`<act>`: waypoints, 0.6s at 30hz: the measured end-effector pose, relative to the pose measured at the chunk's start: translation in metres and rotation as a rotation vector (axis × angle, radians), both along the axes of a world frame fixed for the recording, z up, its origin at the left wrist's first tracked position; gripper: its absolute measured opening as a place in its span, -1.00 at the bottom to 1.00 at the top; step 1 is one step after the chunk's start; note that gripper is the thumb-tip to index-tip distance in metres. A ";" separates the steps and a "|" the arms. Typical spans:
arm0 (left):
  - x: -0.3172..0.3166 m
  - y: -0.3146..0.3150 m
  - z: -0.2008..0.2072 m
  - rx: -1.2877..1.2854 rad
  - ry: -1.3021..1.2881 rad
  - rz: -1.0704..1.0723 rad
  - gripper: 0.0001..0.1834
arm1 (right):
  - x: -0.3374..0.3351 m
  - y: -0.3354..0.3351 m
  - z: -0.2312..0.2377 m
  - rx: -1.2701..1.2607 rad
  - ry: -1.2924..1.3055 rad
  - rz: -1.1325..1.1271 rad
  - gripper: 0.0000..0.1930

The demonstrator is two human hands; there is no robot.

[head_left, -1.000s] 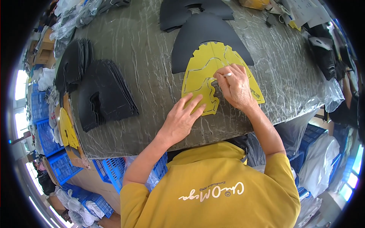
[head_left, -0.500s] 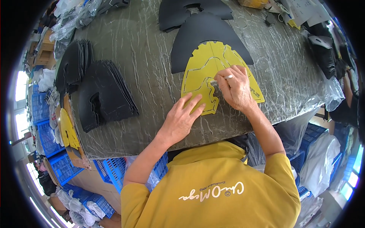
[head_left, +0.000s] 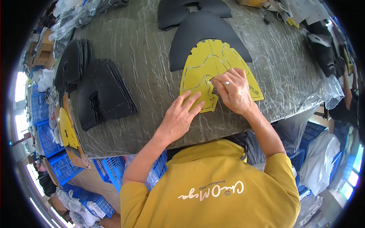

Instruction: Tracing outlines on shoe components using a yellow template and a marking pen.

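A yellow template (head_left: 203, 70) with cut-out slots and a notched top edge lies over the lower part of a black, arch-shaped sheet (head_left: 207, 28). My left hand (head_left: 178, 117) rests on the template's lower left edge, fingers spread flat. Closed around a slim white pen (head_left: 226, 83), my right hand (head_left: 236, 93) leans on the right half of the template. The pen's front end meets the curved slot near the template's middle, though my fingers partly cover it.
Two stacks of black cut pieces, a nearer stack (head_left: 112, 89) and a farther stack (head_left: 72, 64), stand at left on the plastic-covered table (head_left: 144, 68). Another black piece (head_left: 171, 15) lies at the far side. Blue crates (head_left: 64, 167) sit below the table's left edge.
My right hand has shifted slightly left and down along the slot, and the pen now lies at a different tilt. My left hand keeps its place on the template.
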State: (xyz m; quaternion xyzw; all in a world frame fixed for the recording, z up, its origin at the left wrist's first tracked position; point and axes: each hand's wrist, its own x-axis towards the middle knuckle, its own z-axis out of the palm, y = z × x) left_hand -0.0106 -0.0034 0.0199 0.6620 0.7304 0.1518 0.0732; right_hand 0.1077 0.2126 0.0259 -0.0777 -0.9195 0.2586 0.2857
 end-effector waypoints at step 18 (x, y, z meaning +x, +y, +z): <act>-0.001 -0.001 -0.003 0.011 0.021 -0.021 -0.40 | 0.018 -0.015 0.001 0.018 0.007 0.003 -0.89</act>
